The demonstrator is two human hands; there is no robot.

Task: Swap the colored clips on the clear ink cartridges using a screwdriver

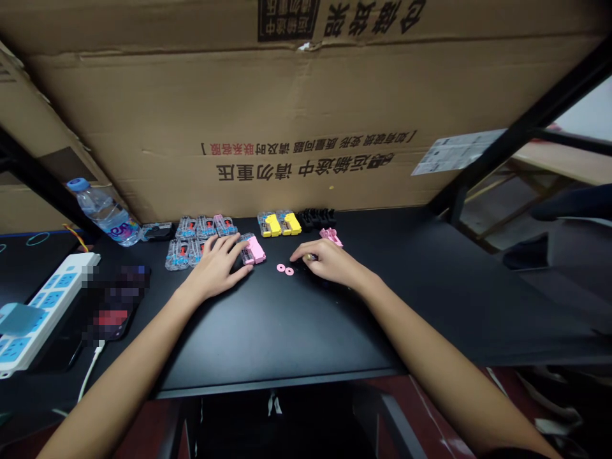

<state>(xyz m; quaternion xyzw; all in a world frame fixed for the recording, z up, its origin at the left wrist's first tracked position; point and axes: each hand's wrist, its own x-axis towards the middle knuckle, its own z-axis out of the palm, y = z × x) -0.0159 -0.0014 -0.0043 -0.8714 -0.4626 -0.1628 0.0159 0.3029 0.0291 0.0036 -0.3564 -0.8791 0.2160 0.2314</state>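
Observation:
My left hand (217,266) lies on the black table with its fingers spread. Its fingertips reach the near edge of a clear-and-pink plastic device (253,250); whether they press on it I cannot tell. My right hand (327,260) has its index finger stretched toward two flat pink rings (285,269) on the table, close to them. The other fingers are curled around a small dark and gold thing (312,257) that I cannot make out. Just behind this hand lies a loose pink plastic part (331,236).
Clear devices with blue and red insides (178,254) stand in rows at left. Two yellow-and-clear devices (281,224) and several black parts (318,218) line the cardboard (306,102). A water bottle (106,213), a phone (119,303) and a power strip (48,306) occupy the left.

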